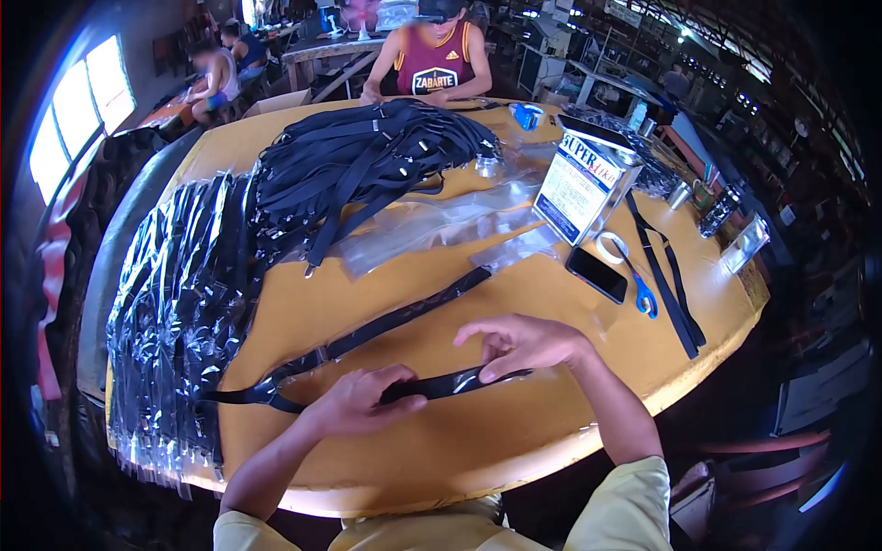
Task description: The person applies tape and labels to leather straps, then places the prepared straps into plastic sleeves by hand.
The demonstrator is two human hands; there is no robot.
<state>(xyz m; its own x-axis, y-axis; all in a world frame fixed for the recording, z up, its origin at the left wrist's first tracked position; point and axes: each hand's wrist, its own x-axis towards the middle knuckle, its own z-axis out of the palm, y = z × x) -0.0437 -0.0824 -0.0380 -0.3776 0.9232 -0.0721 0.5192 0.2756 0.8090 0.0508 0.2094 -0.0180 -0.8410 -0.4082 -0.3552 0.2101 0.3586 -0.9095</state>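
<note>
Black elastic suspenders (443,384) lie across the near part of the yellow table (413,455), one strap running up to a clear plastic sleeve (522,250). My left hand (361,402) is closed around the near strap, its thumb and fingers on either side. Farther right along that strap, my right hand (537,343) pinches it from above, with the index finger raised and bent. Part of the strap shines as if covered in plastic. Left of my hands, several packed suspenders in clear plastic (179,321) lie in a row. Behind them is a heap of loose suspenders (367,151).
A tin can (577,188), a phone (597,275), a tape roll (610,246) and blue-handled scissors (646,298) are on the right. More suspenders (669,285) lie beyond. A tape dispenser (526,117) stands at the back, near a seated person (430,55).
</note>
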